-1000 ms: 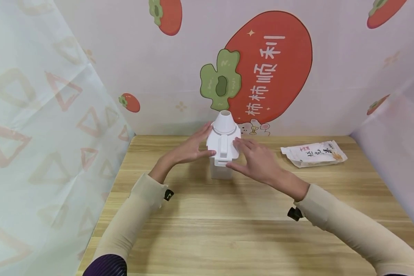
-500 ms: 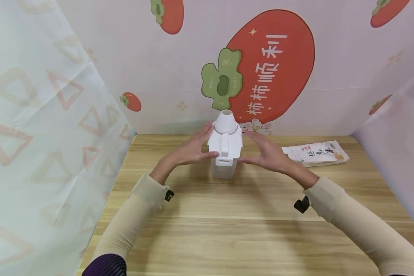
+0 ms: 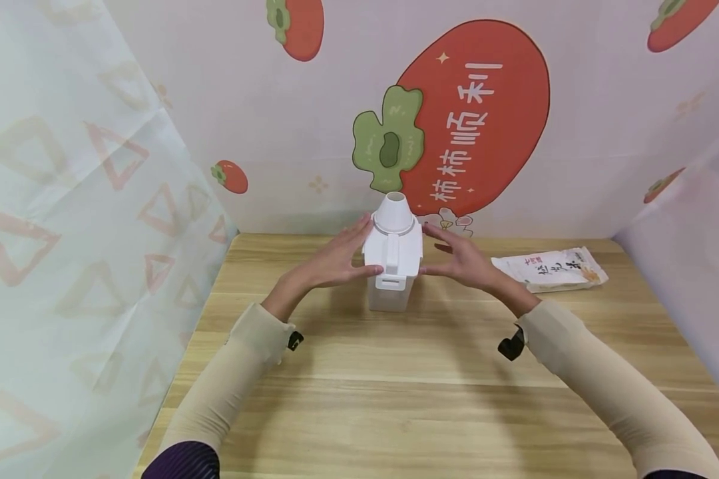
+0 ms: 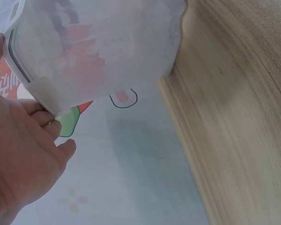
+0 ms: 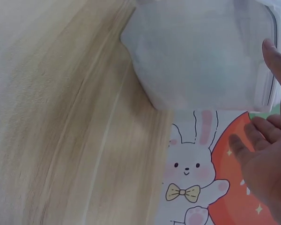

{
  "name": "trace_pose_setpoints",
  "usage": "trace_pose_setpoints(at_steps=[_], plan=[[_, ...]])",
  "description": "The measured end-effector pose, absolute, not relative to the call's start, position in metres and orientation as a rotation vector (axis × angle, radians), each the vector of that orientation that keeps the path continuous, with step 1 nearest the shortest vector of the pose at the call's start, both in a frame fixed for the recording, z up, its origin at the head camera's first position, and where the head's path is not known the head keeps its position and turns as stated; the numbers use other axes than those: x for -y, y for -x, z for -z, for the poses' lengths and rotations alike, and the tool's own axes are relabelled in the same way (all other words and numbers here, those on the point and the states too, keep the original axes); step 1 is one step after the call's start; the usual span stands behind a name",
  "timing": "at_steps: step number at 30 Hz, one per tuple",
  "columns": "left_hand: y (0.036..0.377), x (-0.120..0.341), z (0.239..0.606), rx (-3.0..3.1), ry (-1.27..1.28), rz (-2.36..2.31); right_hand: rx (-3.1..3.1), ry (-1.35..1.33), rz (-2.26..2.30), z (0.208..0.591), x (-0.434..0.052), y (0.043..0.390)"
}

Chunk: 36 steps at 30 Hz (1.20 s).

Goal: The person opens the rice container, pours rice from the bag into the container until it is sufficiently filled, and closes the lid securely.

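A container with a translucent body (image 3: 388, 297) and a white lid (image 3: 392, 251) topped by a funnel-shaped spout (image 3: 394, 211) stands on the wooden table (image 3: 407, 406) near the back wall. My left hand (image 3: 350, 256) lies against the lid's left side, thumb at its front edge, fingers fairly straight. In the left wrist view the left hand (image 4: 23, 154) touches a lid flap of the container (image 4: 98, 51). My right hand (image 3: 455, 256) is spread beside the lid's right side, thumb tip at its edge. The right wrist view shows the right hand (image 5: 267, 150) next to the container (image 5: 196, 56).
A white printed bag (image 3: 548, 268) lies flat at the back right of the table. A backdrop with a large red fruit picture (image 3: 479, 113) closes the back. Patterned sheets (image 3: 84, 219) wall in the left and right sides.
My right hand has come off the lid's top and front and now stands palm-in at its right side. The left hand has barely moved. The container stays put.
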<state>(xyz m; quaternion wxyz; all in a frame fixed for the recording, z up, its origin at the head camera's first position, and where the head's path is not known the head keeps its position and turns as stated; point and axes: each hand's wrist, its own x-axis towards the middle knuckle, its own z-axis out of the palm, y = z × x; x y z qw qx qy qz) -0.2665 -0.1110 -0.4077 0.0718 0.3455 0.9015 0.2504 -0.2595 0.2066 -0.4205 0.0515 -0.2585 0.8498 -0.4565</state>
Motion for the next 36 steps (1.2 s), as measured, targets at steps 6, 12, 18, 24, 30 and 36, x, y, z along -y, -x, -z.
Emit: trace_pose_setpoints(at_steps=[6,12,18,24,30,36], plan=[[0.267,0.11,0.41,-2.708,-1.027,-0.757,-2.537,0.815,1.438,0.426,-0.207,0.27],[0.267,0.109,0.409,-2.699,-1.02,-0.764,-2.428,0.826,1.559,0.431,-0.207,0.277],[0.266,0.108,0.408,-2.698,-1.007,-0.782,-2.395,0.754,1.648,0.435,-0.206,0.279],[0.265,0.107,0.409,-2.71,-1.012,-0.766,-2.431,0.686,1.671,0.435,-0.207,0.28],[0.263,0.106,0.407,-2.711,-0.99,-0.789,-2.446,0.701,1.663,0.432,-0.207,0.281],[0.263,0.107,0.406,-2.7,-0.975,-0.801,-2.496,0.737,1.608,0.432,-0.208,0.283]])
